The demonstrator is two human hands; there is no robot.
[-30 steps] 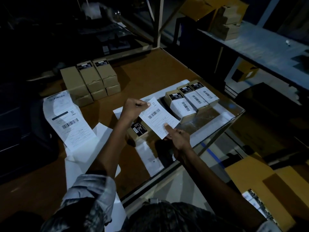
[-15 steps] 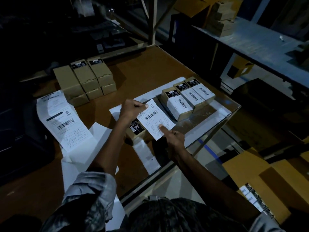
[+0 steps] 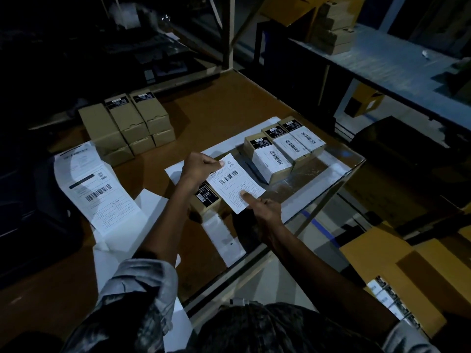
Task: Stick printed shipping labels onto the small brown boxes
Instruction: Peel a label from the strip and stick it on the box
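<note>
Three boxes (image 3: 285, 151) already have labels. The left hand (image 3: 200, 168) pinches a new label (image 3: 235, 182) over the fourth box (image 3: 206, 200); the right hand (image 3: 265, 208) presses it with one finger. More plain boxes (image 3: 127, 126) wait.

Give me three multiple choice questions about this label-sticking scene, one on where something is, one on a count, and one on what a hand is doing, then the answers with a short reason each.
1. Where does the long printed label strip lie?
A. Left of the person's arms
B. On top of the labelled boxes
C. On the far shelf

2. How many boxes in the row right of the hands already carry a white label?
A. One
B. Three
C. Five

3. What is the left hand doing?
A. Lying flat on the table
B. Pinching the top edge of the loose label
C. Lifting a box

Answers:
1 A, the strip lies on the table's left side.
2 B, three labelled boxes stand side by side.
3 B, its thumb and fingers grip the label over the unlabelled box, while the right hand presses a finger on it.
</note>
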